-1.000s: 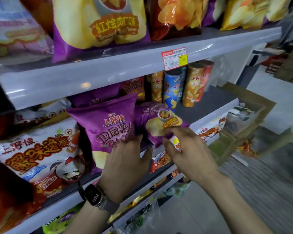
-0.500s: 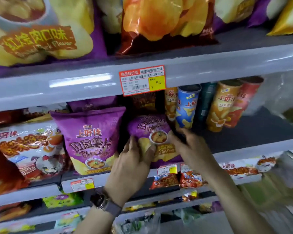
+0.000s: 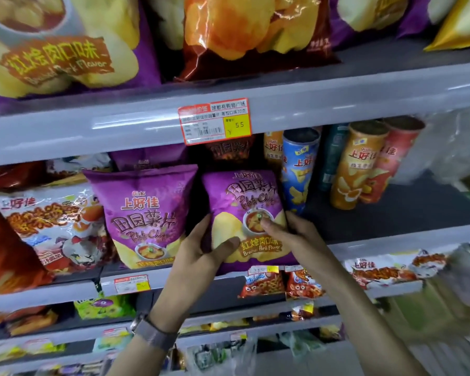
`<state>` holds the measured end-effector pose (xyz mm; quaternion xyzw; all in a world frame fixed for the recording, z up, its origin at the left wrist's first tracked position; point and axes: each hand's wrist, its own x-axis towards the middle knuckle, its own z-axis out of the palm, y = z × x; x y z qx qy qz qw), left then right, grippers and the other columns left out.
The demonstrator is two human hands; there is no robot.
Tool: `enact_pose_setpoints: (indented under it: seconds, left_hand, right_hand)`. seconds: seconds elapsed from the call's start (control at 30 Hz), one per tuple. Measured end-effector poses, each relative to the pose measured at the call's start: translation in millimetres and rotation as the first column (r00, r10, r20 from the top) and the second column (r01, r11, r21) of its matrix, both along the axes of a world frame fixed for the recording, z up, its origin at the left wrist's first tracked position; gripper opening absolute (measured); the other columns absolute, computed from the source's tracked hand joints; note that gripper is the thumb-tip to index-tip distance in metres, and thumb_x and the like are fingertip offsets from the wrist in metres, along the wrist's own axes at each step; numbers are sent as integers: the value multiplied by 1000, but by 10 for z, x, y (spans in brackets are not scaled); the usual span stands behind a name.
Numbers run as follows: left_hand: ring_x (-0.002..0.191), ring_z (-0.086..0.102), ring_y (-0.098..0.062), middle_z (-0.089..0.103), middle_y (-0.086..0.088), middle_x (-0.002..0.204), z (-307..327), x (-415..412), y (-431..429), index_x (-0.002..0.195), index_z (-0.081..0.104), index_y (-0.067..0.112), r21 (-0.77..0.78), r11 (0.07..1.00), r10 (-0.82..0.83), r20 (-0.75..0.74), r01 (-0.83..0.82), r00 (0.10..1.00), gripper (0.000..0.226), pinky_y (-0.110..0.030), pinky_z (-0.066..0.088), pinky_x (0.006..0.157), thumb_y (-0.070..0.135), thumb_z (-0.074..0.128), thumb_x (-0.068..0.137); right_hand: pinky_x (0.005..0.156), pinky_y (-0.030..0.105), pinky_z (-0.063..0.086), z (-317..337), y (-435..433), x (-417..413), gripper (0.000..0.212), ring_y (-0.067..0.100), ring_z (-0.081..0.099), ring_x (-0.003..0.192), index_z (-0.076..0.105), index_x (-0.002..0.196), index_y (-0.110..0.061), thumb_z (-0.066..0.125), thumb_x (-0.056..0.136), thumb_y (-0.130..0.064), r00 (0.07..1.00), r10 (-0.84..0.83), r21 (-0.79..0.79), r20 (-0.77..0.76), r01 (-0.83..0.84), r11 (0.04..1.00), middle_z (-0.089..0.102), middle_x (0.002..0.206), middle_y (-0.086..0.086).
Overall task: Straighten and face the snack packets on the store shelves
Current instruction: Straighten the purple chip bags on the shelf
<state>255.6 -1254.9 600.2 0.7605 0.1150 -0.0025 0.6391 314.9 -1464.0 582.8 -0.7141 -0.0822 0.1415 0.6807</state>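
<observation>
On the middle shelf [image 3: 391, 234], two potato chip packets stand side by side: the left packet [image 3: 144, 213] upright, the right packet [image 3: 250, 213] tilted, held between the left hand [image 3: 201, 253] and right hand [image 3: 291, 232]. Chip canisters [image 3: 358, 164] stand just right of it, further back. A price tag [image 3: 215, 120] hangs on the upper shelf's edge above.

Left hand [image 3: 201, 253] and right hand [image 3: 291, 230] both raised, fingers curled in grip, thumbs forward
</observation>
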Motion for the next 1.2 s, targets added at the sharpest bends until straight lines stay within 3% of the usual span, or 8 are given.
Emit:
enact_pose_setpoints:
  seconds: [0.13, 0.4, 0.53, 0.63, 0.87, 1.0, 1.1, 1.2]
  left_hand:
    - [122, 69, -15, 71, 11, 133, 32, -165, 57, 154, 49, 32, 53, 997, -60, 78, 56, 995, 100, -47, 55, 105, 60, 87, 65]
    - [114, 66, -2, 68, 18, 128, 38, -397, 262, 152, 49, 33, 137, 974, -200, 166, 178, 966, 103, -34, 60, 95, 62, 88, 61]
    - [114, 68, -4, 72, 22, 120, 87, -436, 245, 145, 54, 33, 157, 955, -277, 186, 250, 943, 86, -26, 59, 93, 41, 88, 67]
    - [118, 67, -9, 70, 20, 126, 152, -479, 143, 143, 52, 38, 194, 933, -339, 201, 302, 919, 79, -35, 59, 99, 35, 86, 72]
    - [128, 63, -8, 65, 16, 139, 358, -497, -268, 153, 41, 35, 329, 880, -443, 311, 342, 841, 82, -38, 55, 105, 9, 84, 88]
    - [126, 64, -5, 61, 19, 143, 612, -500, -635, 156, 37, 35, 385, 858, -481, 364, 341, 798, 84, -34, 56, 102, 16, 84, 89]
    - [119, 66, -2, 59, 23, 141, 817, -548, -923, 153, 39, 43, 427, 857, -474, 436, 287, 766, 84, -22, 58, 88, 21, 86, 87]
    - [125, 61, 1, 55, 28, 143, 1009, -605, -1162, 152, 35, 51, 445, 861, -465, 490, 247, 737, 85, -18, 55, 92, 37, 81, 82]
  right_hand:
    - [90, 26, 57, 21, -46, -238, 33, 15, 71, 113, 67, 128, -18, 66, 97, -29, 999, -34, 24, 2, 34, 999, 77, 119, 0]
    - [90, 25, 56, 127, 10, -703, 48, 15, 71, 115, 63, 133, -17, 72, 88, -32, 995, -85, -27, 48, 86, 996, 76, 121, -2]
    - [95, 34, 57, 106, -54, -971, 48, 17, 72, 111, 62, 128, -18, 78, 84, -31, 984, -170, -34, 62, 172, 985, 77, 117, 0]
    - [101, 46, 56, 120, -165, -1110, 54, 22, 72, 112, 59, 130, -19, 81, 81, -27, 964, -239, -21, 117, 243, 970, 76, 119, 3]
    - [97, 35, 58, 357, -529, -1320, 73, 21, 69, 118, 52, 144, -18, 81, 78, -8, 885, -391, 117, 254, 373, 920, 73, 126, 1]
    - [95, 26, 57, 748, -864, -1358, 74, 12, 68, 121, 47, 147, -34, 79, 84, -10, 863, -366, 111, 349, 350, 930, 69, 132, -10]
    - [95, 25, 57, 997, -1194, -1349, 76, 13, 68, 120, 48, 147, -34, 79, 80, -15, 832, -352, 100, 429, 343, 934, 70, 131, -9]
    - [90, 23, 57, 1192, -1412, -1322, 73, 13, 69, 117, 50, 145, -34, 77, 79, -17, 812, -349, 139, 467, 322, 936, 71, 129, -9]
